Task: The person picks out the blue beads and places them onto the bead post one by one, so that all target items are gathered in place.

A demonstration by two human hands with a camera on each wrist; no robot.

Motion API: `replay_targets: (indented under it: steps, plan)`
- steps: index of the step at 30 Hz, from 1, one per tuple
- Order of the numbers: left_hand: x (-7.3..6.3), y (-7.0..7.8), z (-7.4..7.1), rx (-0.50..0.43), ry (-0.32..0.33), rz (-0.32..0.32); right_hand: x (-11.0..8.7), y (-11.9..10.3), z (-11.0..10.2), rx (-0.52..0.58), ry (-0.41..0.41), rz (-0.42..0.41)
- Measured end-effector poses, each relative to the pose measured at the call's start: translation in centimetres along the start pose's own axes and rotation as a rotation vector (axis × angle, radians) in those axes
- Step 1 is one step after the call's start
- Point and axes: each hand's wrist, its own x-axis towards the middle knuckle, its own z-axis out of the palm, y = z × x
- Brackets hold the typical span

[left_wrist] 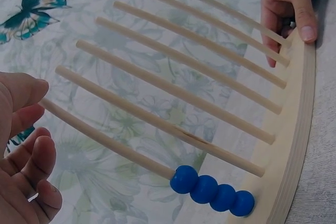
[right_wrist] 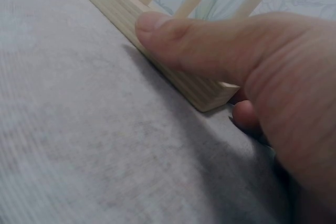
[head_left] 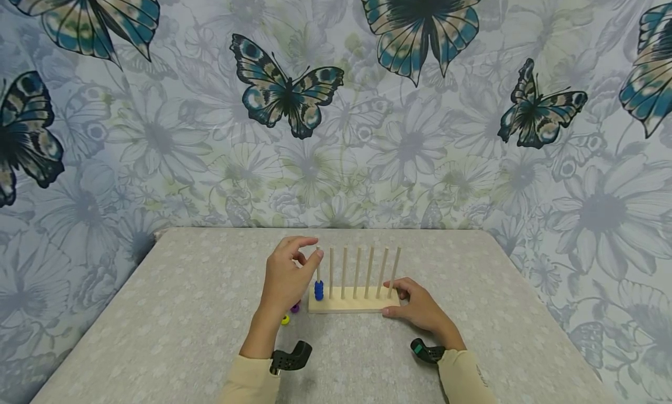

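A wooden peg rack [head_left: 352, 304] stands on the table, its row of upright pegs rising from a flat base. Several blue beads [left_wrist: 205, 188] are stacked on the leftmost peg, at its foot. My left hand [head_left: 287, 274] is at the top of that peg, thumb and index finger apart. No bead shows between its fingers; whether a fingertip touches the peg tip, I cannot tell. My right hand [head_left: 420, 306] grips the right end of the base, with the thumb [right_wrist: 178, 38] along the front edge and the other fingers behind, partly hidden.
A yellow bead [head_left: 285, 320] and a purple bead [head_left: 295, 308] lie on the table left of the rack, partly behind the left hand. A pale patterned cloth [head_left: 157, 334] covers the table. Behind it hangs a butterfly-print backdrop [head_left: 336, 176].
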Motion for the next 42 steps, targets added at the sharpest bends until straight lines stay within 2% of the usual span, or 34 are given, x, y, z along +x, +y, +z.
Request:
replay_targets:
  steps: [4,13,22,28,34,42]
  plan:
    - [0.0,0.1,-0.3,0.013,0.002,0.007,0.0,-0.1,0.0,0.007,-0.001,-0.004]
    - [0.3,0.0,-1.7,0.029,0.075,-0.013,-0.1,-0.3,0.0,0.012,0.002,-0.005]
    - [0.2,1.2,-3.6,0.025,0.150,-0.001,0.0,0.0,0.1,0.004,0.016,-0.001]
    - [0.0,1.6,-4.5,0.013,0.143,-0.007,0.0,0.0,0.1,0.004,0.012,-0.008]
    - [-0.4,1.1,-5.4,0.030,0.105,-0.052,0.0,0.0,0.0,0.004,0.008,-0.002]
    - [-1.2,-0.3,-7.2,0.093,0.136,-0.085,-0.2,-0.1,0.0,-0.016,0.009,-0.007]
